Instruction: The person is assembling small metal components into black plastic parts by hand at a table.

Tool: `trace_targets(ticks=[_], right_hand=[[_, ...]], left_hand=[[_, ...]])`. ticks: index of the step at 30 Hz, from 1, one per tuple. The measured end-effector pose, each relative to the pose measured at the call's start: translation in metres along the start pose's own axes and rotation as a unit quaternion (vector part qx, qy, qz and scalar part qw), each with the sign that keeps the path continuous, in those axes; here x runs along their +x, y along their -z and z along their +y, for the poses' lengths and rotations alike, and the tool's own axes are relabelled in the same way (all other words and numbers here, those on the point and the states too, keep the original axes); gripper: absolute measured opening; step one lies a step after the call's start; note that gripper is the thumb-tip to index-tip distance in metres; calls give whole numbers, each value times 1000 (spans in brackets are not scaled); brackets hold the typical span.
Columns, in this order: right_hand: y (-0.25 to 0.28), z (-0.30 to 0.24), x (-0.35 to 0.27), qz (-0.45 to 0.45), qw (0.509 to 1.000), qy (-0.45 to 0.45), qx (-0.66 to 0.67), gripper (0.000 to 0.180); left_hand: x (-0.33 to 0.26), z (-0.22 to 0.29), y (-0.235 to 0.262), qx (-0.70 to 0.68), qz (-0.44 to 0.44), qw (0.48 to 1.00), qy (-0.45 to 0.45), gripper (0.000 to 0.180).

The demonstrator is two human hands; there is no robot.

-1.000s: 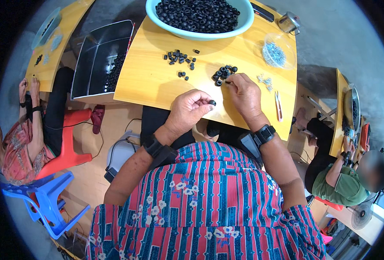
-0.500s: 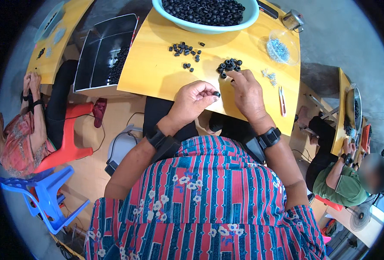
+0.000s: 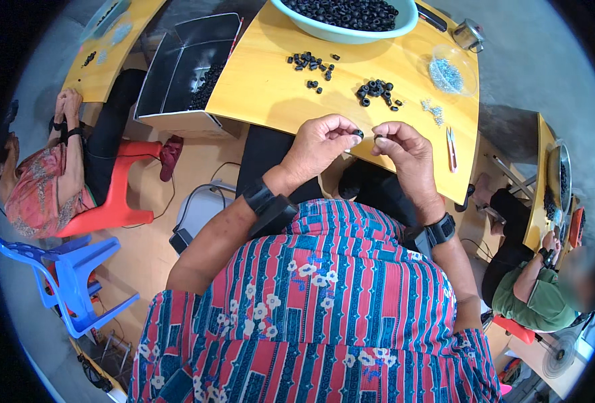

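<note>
My left hand (image 3: 325, 149) pinches a small black ring (image 3: 358, 133) between thumb and fingertips, just above the table's near edge. Close beside it, my right hand (image 3: 408, 153) is closed in a pinch on another small dark piece (image 3: 378, 136). A narrow gap separates the two pieces. Beyond my fingers lies a loose pile of black rings (image 3: 376, 88). Farther left are several smaller black cylinders (image 3: 305, 62). Tiny silvery parts (image 3: 434, 111) lie to the right, with small pointed snips (image 3: 452, 149) nearer the table's right edge.
A pale green basin (image 3: 351, 32) full of black parts stands at the back. A clear bowl (image 3: 471, 80) holds silvery parts, near a metal mug (image 3: 469, 35). An open box (image 3: 176, 121) adjoins the table's left. People sit working on both sides; a blue chair (image 3: 75, 282) is at left.
My right hand has drawn back from the ring pile to beside my left hand, with a small dark piece in its fingers. The rings lie more spread out. The whole view has shifted slightly.
</note>
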State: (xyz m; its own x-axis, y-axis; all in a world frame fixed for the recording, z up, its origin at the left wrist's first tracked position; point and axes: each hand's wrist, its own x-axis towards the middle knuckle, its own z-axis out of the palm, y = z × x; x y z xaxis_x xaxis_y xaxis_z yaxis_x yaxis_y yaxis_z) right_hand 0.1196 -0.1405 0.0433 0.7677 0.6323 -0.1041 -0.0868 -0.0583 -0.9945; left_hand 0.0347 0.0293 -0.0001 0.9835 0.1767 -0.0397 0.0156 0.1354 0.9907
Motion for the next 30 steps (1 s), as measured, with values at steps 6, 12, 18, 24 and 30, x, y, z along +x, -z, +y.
trace_targets(ticks=[6,12,18,24,30], right_hand=[[-5,-3,-6,-3,995,-34,93,16],[-6,-5,-8,-10,991,-41,129,17],[-7,-6,-6,-7,992,-54,115,16],[-6,-2,-4,-12,991,-60,117,16],[-6,1,-6,-11,989,-50,139,17]], left_hand=[[-18,17,-7,-41,-7,999,0,13],[-20,24,-5,-25,-18,1000,-6,14],[-19,23,-5,-10,-25,1000,4,14],[-18,20,-6,-14,-24,1000,12,14],[-20,22,-7,-26,-25,999,12,14]])
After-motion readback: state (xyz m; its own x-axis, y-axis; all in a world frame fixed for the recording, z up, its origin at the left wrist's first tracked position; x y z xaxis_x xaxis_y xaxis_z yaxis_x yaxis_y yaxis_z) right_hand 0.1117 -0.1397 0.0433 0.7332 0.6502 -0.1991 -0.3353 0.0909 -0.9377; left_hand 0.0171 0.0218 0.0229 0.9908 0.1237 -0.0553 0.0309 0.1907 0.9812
